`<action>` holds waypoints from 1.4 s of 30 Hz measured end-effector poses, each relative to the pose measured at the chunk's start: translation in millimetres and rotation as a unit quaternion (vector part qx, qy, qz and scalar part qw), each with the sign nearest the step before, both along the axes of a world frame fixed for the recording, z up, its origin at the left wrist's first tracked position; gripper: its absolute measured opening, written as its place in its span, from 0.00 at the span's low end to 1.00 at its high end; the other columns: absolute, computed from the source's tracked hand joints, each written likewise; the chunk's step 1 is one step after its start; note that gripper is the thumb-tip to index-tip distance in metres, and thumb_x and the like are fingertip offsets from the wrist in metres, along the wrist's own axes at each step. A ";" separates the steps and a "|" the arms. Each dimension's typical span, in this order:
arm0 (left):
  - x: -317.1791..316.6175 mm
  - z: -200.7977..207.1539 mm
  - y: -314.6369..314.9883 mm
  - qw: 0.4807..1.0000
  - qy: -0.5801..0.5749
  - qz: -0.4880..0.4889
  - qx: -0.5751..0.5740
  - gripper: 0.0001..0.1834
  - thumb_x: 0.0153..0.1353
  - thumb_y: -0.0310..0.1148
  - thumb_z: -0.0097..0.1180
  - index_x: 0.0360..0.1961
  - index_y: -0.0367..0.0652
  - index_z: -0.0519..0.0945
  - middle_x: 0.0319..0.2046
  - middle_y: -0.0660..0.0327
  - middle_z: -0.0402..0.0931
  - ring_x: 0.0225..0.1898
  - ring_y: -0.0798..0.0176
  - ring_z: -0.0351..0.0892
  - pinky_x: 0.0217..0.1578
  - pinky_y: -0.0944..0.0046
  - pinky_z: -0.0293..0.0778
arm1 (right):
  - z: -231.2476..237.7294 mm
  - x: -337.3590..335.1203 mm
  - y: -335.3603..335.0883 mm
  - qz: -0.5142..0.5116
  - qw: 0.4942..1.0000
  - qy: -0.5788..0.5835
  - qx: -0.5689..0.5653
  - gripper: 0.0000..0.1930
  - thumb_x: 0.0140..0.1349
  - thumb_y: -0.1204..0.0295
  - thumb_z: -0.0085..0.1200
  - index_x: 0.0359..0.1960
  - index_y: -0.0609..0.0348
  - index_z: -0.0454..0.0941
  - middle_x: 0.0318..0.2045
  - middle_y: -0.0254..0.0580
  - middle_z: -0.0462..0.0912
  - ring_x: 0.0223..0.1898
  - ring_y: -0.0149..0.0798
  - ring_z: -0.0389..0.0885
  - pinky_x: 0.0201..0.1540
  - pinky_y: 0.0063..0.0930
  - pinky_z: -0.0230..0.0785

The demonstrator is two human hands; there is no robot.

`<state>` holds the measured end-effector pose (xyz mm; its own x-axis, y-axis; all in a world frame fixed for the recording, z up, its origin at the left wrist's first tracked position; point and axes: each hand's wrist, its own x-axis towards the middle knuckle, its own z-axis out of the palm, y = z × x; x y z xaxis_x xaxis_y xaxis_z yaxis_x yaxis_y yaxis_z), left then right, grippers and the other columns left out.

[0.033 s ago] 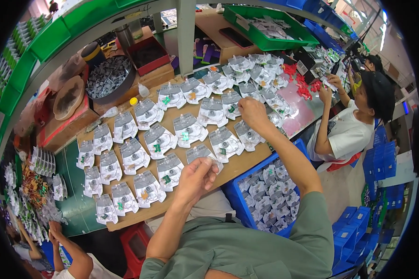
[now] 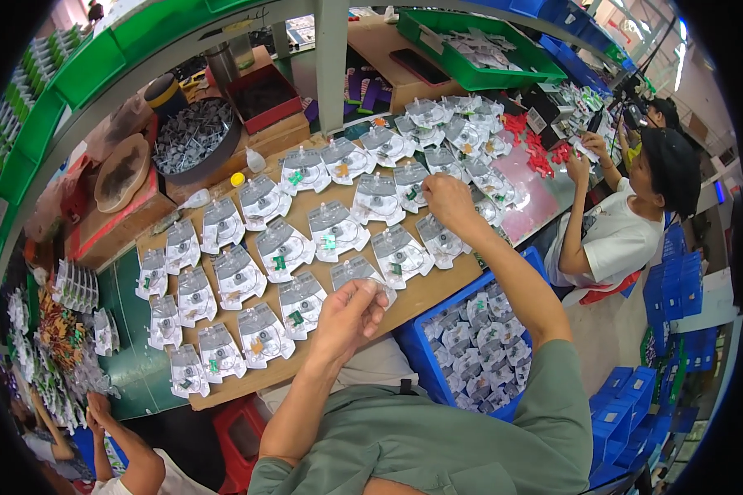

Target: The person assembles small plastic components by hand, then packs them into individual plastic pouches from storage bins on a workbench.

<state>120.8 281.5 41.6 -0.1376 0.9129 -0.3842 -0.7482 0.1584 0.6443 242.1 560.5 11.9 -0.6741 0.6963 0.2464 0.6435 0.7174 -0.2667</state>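
Rows of clear and white plastic pieces [image 2: 338, 227], several with small green or orange parts, lie on a brown board [image 2: 371, 334]. My left hand [image 2: 352, 315] is closed over the board's near edge, thumb against the fingers. Something small and pale shows at its fingertips, too small to name. One clear piece [image 2: 357, 271] lies just beyond it. Farther right, my right hand [image 2: 448, 198] reaches over the rows with its fingers bent downward and closed. Its fingertips are beside a clear piece with a green part [image 2: 409, 183]; what they hold, if anything, is hidden.
A blue crate [image 2: 516, 404] full of similar pieces stands at my right. Past the board lie a round tub of grey parts [image 2: 191, 140], a small white bottle [image 2: 254, 159] and red parts [image 2: 539, 155]. A metal post [image 2: 330, 66] rises behind. Co-workers sit either side.
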 end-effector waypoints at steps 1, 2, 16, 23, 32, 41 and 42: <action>-0.7 -1.0 -0.8 1.000 0.000 0.003 0.003 0.11 0.71 0.37 0.49 0.36 0.39 0.75 0.30 0.61 0.75 0.23 0.75 0.68 0.17 0.77 0.62 | -0.5 -1.7 0.5 -0.004 0.999 -0.035 -0.007 0.06 0.55 0.72 0.57 0.30 0.63 0.81 0.32 0.51 0.82 0.36 0.53 0.82 0.39 0.45 0.73; -1.3 -1.7 -1.9 1.000 0.000 0.006 0.006 0.11 0.71 0.36 0.49 0.37 0.39 0.75 0.30 0.62 0.75 0.23 0.75 0.68 0.17 0.77 0.62 | -1.2 -3.1 -0.1 -0.002 0.999 -0.036 -0.007 0.06 0.55 0.72 0.57 0.30 0.63 0.81 0.32 0.51 0.82 0.36 0.53 0.82 0.39 0.45 0.73; -3.0 -1.6 -2.3 0.997 -0.005 0.071 0.033 0.11 0.70 0.35 0.51 0.44 0.37 0.74 0.31 0.63 0.74 0.26 0.74 0.70 0.20 0.76 0.64 | 58.0 -4.3 -53.0 0.030 0.984 0.072 -0.163 0.17 0.62 0.59 0.57 0.34 0.65 0.80 0.23 0.42 0.82 0.25 0.40 0.83 0.27 0.33 0.73; 3.6 -8.6 -0.6 0.995 0.047 0.078 0.040 0.12 0.69 0.34 0.52 0.46 0.37 0.73 0.33 0.63 0.75 0.27 0.75 0.71 0.22 0.75 0.66 | 58.7 -5.6 -148.6 0.076 0.821 0.108 -0.555 0.17 0.67 0.59 0.54 0.34 0.64 0.78 0.22 0.36 0.81 0.21 0.25 0.79 0.21 0.18 0.68; -8.4 -14.4 1.8 0.995 -0.002 0.093 0.031 0.14 0.70 0.33 0.49 0.50 0.34 0.72 0.36 0.59 0.77 0.28 0.72 0.73 0.24 0.75 0.68 | 65.3 -14.0 -103.9 0.073 0.930 0.172 -0.317 0.09 0.62 0.72 0.57 0.40 0.64 0.79 0.28 0.40 0.84 0.27 0.28 0.82 0.30 0.22 0.72; -23.4 -8.5 1.2 0.997 -0.051 0.052 0.024 0.13 0.71 0.30 0.47 0.52 0.33 0.70 0.43 0.49 0.79 0.32 0.67 0.77 0.27 0.73 0.72 | 21.9 -74.1 56.1 0.050 0.997 0.052 0.000 0.07 0.55 0.75 0.55 0.33 0.63 0.82 0.34 0.55 0.83 0.37 0.53 0.83 0.41 0.44 0.74; -26.2 -8.7 -0.6 0.996 -0.066 0.052 0.027 0.11 0.71 0.30 0.48 0.49 0.35 0.71 0.44 0.48 0.79 0.32 0.66 0.77 0.28 0.72 0.73 | 17.1 -78.6 62.2 0.050 0.999 0.007 0.005 0.07 0.54 0.75 0.55 0.33 0.63 0.83 0.34 0.56 0.82 0.38 0.54 0.82 0.43 0.46 0.74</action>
<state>94.6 280.9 32.9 -0.1841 0.9162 -0.3560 -0.8370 0.0437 0.5454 163.5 622.7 29.0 -0.7372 0.6225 0.2627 0.5643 0.7811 -0.2675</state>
